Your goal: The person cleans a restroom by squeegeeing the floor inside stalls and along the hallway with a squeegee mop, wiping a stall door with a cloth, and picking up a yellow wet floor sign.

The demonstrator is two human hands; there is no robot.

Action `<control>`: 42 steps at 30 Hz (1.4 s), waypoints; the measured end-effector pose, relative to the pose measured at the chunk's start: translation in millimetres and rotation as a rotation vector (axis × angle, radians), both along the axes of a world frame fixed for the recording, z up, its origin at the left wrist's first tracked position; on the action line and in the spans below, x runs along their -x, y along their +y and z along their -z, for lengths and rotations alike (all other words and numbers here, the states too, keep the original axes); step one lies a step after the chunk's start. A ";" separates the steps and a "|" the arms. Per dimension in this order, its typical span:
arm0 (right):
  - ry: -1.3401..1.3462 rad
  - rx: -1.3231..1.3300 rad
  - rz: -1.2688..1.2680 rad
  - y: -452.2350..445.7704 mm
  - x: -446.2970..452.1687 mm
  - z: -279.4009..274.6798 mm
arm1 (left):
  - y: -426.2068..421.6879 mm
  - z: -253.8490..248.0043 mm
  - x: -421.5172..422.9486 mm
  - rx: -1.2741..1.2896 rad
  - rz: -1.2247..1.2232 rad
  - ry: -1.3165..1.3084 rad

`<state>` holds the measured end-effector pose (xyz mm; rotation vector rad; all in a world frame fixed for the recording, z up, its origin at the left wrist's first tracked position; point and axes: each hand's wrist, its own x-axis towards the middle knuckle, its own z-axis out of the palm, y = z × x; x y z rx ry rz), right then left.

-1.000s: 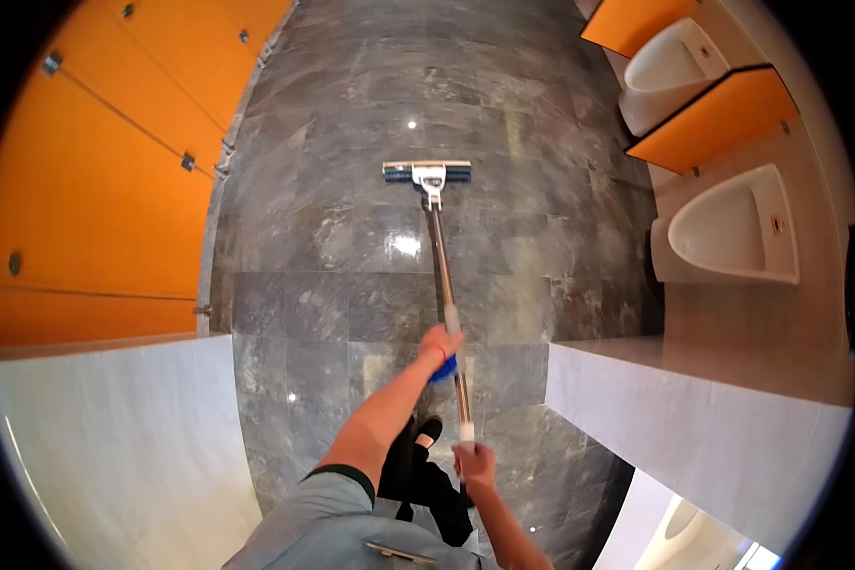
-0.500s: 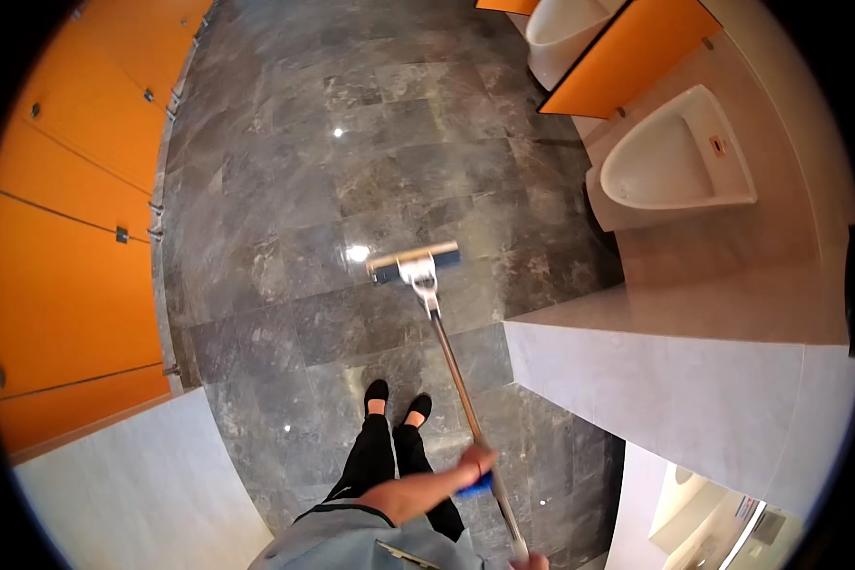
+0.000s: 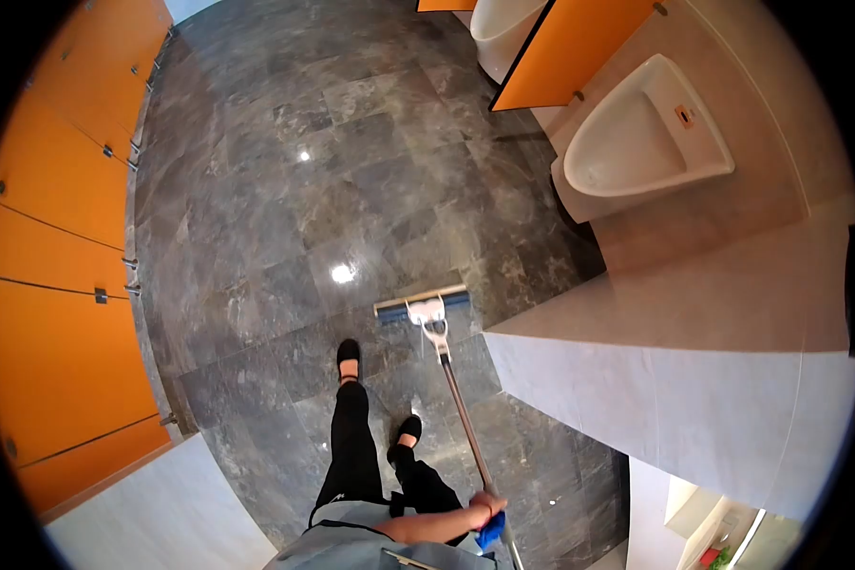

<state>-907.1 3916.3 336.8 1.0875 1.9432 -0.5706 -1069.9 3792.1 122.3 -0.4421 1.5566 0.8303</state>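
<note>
My left hand [image 3: 487, 508] is closed around the metal handle of a sponge mop [image 3: 464, 413], low in the view. The mop's wide flat head [image 3: 425, 309], with a tan front edge, a dark blue strip and a white bracket, rests on the floor ahead and to the right of my feet. Something blue [image 3: 491, 532], perhaps a cloth or a part of the handle, shows just below my left hand. My right hand is out of view; the handle's upper end runs off the bottom edge.
Grey stone-look tiles [image 3: 256, 190] cover the floor, with bright reflections. Orange cubicle doors [image 3: 57, 342] line the left side. On the right are a urinal [image 3: 627, 138], an orange divider [image 3: 565, 57] and a jutting pale wall [image 3: 636, 389]. My black shoes [image 3: 349, 359] are apart, mid-step.
The mop head has come nearer to my feet. My left foot has stepped forward. My right hand, at the handle's end before, has left the view.
</note>
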 end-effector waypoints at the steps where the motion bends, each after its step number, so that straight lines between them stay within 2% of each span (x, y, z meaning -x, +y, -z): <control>1: 0.052 0.018 -0.034 -3.2 7.5 13.4 | 1.3 16.8 32.9 0.015 -0.056 0.041; 3: 0.213 0.060 -0.141 -15.5 33.4 56.4 | -13.7 34.9 123.3 -0.001 0.021 0.198; 4: 0.299 0.071 -0.171 -25.3 49.4 91.8 | -36.3 29.7 173.2 -0.206 -0.061 0.367; 5: 0.403 0.019 -0.161 -38.7 75.5 135.7 | -45.4 30.0 221.8 -0.058 -0.114 0.436; 6: 0.183 0.169 0.144 -77.2 190.8 98.1 | -65.5 40.2 270.4 -0.091 -0.030 0.440; 7: 0.240 0.214 0.309 -99.1 237.6 115.4 | -73.4 66.1 312.2 0.001 -0.095 0.521; 8: 0.371 0.264 0.299 -125.5 301.2 113.6 | -93.0 56.6 362.7 -0.017 -0.146 0.527; 9: 0.396 0.337 0.411 -143.9 354.0 130.4 | -114.7 45.1 412.4 -0.114 -0.133 0.498; 10: 0.499 0.434 0.403 -156.4 400.8 160.4 | -127.1 44.7 453.8 -0.090 -0.130 0.557; 11: 0.531 0.524 0.597 -179.1 476.3 137.6 | -136.3 40.2 493.0 -0.068 -0.127 0.620; 12: 0.570 0.646 0.758 -193.2 526.1 147.5 | -148.2 35.5 529.6 -0.106 -0.141 0.600; 13: 0.587 0.758 0.758 -200.9 573.1 151.1 | -156.8 25.7 562.3 -0.148 -0.145 0.579; 14: 0.617 0.699 0.781 -211.3 618.4 129.6 | -161.4 14.7 589.0 -0.149 -0.125 0.581; 16: 0.637 0.747 0.849 -210.6 660.7 122.5 | -159.6 -2.3 624.3 -0.004 -0.234 0.786; 19: 0.626 0.733 0.906 -187.1 649.9 116.0 | -134.0 -9.3 635.4 -0.075 -0.147 0.799; 20: 0.604 0.749 0.891 -178.0 633.1 114.5 | -121.1 12.8 628.9 -0.106 -0.120 0.754; 21: 0.582 0.668 0.882 -171.9 610.0 109.9 | -111.5 13.5 619.4 -0.179 -0.032 0.741; 22: 0.556 0.589 0.873 -167.4 582.1 101.8 | -99.0 42.3 597.2 -0.189 0.020 0.644; 23: 0.518 0.529 0.889 -158.9 552.2 94.9 | -87.0 66.4 559.1 -0.319 0.014 0.609; 24: 0.443 0.438 0.858 -154.9 516.5 85.7 | -83.8 41.3 518.1 -0.273 -0.019 0.568; 25: 0.391 0.396 0.865 -156.1 488.1 64.0 | -81.3 51.7 470.9 -0.320 0.106 0.679; 26: 0.351 0.359 0.924 -158.5 451.3 48.8 | -84.6 5.9 436.2 -0.529 -0.044 0.479; 27: 0.297 0.322 0.953 -163.9 416.1 27.0 | -81.7 2.7 394.9 -0.368 0.141 0.435; 29: 0.194 0.229 1.045 -183.6 376.4 -27.4 | -92.0 -47.4 334.4 -0.390 0.206 0.318; 31: 0.299 0.199 0.910 -206.4 349.8 -75.3 | -97.3 -80.6 303.0 -0.364 0.349 0.197; 33: 0.182 0.107 1.026 -221.9 349.1 -82.1 | -94.4 -97.8 311.8 -0.392 0.419 0.171; 34: 0.217 0.132 1.150 -226.3 356.6 -80.9 | -89.2 -101.9 322.2 -0.420 0.477 0.156; 35: 0.268 0.155 1.307 -230.6 348.2 -56.7 | -82.0 -93.3 335.3 -0.425 0.497 0.145; 36: 0.320 0.283 1.425 -228.3 367.6 -42.6 | -73.9 -76.9 349.3 -0.457 0.517 0.233; 37: 0.314 0.199 1.519 -227.3 394.3 -21.1 | -65.7 -57.4 367.9 -0.480 0.565 0.294; 38: 0.334 0.236 1.663 -226.0 426.5 -2.4 | -57.7 -50.4 404.7 -0.501 0.614 0.357; 39: 0.480 0.424 1.735 -229.3 444.2 28.6 | -52.5 -50.8 441.4 -0.420 0.634 0.350; 40: 0.457 0.388 1.735 -233.3 485.0 42.5 | -47.8 -41.6 473.6 -0.358 0.713 0.357; 42: 0.583 0.484 1.636 -252.6 545.9 79.6 | -60.4 -30.7 531.9 -0.334 0.839 0.527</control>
